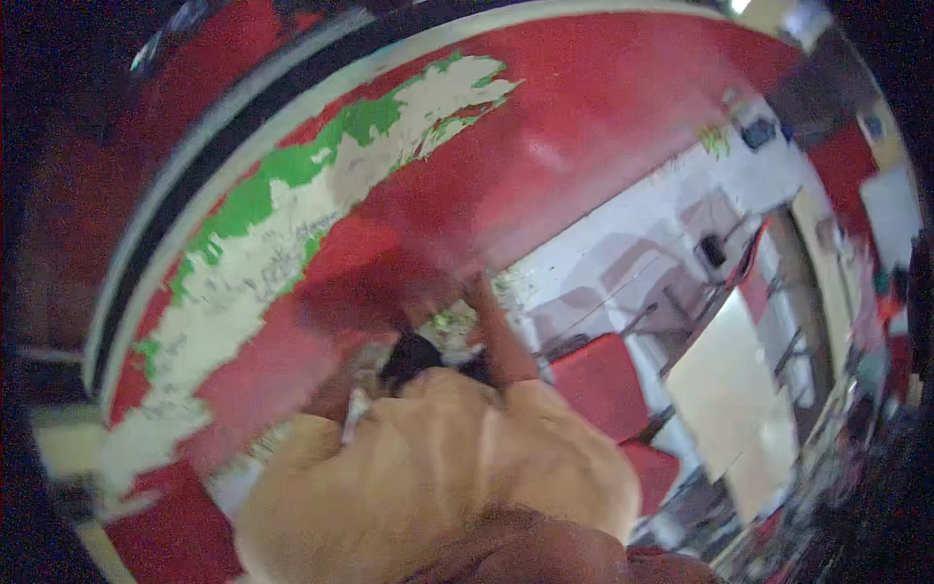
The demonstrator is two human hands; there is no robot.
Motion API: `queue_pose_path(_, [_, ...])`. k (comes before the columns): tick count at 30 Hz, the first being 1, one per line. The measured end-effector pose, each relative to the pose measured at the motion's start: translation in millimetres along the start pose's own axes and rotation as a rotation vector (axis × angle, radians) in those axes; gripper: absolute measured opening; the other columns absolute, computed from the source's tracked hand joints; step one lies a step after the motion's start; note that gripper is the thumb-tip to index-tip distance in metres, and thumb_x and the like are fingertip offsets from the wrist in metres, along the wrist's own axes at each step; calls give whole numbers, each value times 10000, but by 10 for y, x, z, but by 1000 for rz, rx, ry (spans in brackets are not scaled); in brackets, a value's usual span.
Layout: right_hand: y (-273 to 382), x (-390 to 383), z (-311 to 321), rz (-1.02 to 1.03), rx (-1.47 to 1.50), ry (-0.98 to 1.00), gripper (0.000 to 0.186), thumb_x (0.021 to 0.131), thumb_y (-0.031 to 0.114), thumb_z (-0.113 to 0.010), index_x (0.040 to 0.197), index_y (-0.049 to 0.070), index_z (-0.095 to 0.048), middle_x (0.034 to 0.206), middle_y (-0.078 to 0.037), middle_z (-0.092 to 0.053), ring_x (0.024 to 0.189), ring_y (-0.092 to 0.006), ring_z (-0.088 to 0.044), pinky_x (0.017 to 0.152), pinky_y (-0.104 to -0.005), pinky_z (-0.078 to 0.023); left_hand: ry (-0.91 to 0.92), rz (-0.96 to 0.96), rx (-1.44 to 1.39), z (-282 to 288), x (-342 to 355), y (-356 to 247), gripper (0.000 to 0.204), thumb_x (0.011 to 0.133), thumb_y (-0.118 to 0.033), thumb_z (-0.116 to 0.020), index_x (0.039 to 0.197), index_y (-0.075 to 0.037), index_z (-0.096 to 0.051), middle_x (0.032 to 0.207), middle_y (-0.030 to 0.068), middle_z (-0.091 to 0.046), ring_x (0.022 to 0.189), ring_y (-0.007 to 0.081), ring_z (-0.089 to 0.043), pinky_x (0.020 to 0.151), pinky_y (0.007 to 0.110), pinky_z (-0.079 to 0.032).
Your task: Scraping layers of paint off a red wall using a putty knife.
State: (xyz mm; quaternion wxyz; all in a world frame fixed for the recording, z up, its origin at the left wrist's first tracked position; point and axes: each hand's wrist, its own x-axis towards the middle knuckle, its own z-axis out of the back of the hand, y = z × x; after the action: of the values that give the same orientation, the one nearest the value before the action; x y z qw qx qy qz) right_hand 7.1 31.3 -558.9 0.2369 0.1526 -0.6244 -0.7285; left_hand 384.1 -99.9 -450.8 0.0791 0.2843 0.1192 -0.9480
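Right in front of me stands a red wall [623, 97], its paint peeled in a long band that bares a whitish layer [243, 287] and green paint [243, 214]. My right hand [477, 287] reaches forward to the foot of the wall, where it meets the floor. Motion blur smears its fingers, so any held thing cannot be made out. On the other side, my left forearm [336, 387] comes out of a tan sleeve, low against the red surface; its hand is a blur beside it. Pale and greenish scraps [452, 321] lie between my arms, near a dark shape [411, 358].
Light floor tiles [584, 268] run along the wall to the right, with crumbs at its base. Red chairs [598, 384] and a cream tabletop [739, 384] stand close on my right. A small dark object [757, 132] sits farther along the floor.
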Motion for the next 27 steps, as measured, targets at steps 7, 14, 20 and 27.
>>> queue_pose_path(7, [-267,-1961,1558,-97,39,5,394,835,283,-483,1102,-7,-478,903,-126,-578,747,-294,-562,671,-394,-483,146,-99,241,235,783,-525,461,876,-365,-412,1168,-25,-519,1072,213,-559,1020,341,-537,870,434,-420])
queue_pose_path(14, [693,-1448,1458,-273,-635,-9,447,777,299,-559,1102,4,-475,763,-193,-598,709,-336,-594,600,-433,-474,144,-85,152,1325,2050,-867,499,895,-388,-384,1214,-17,-486,1148,209,-533,1079,335,-511,900,426,-405])
queue_pose_path(20, [3051,-843,1096,-47,-125,135,517,857,247,-476,1316,79,-306,1011,-252,-570,939,-434,-548,820,-485,-430,-351,-228,-1931,2648,810,-1674,663,897,-584,-261,1288,-58,-359,1147,92,-530,968,235,-545,869,377,-426])
queue_pose_path(27, [3918,-589,956,347,132,225,514,854,231,-505,1322,112,-327,1017,-232,-577,916,-431,-558,784,-498,-460,-653,-434,-1842,3740,375,-2025,600,923,-488,-332,1271,0,-359,1049,104,-541,910,246,-554,831,404,-444])
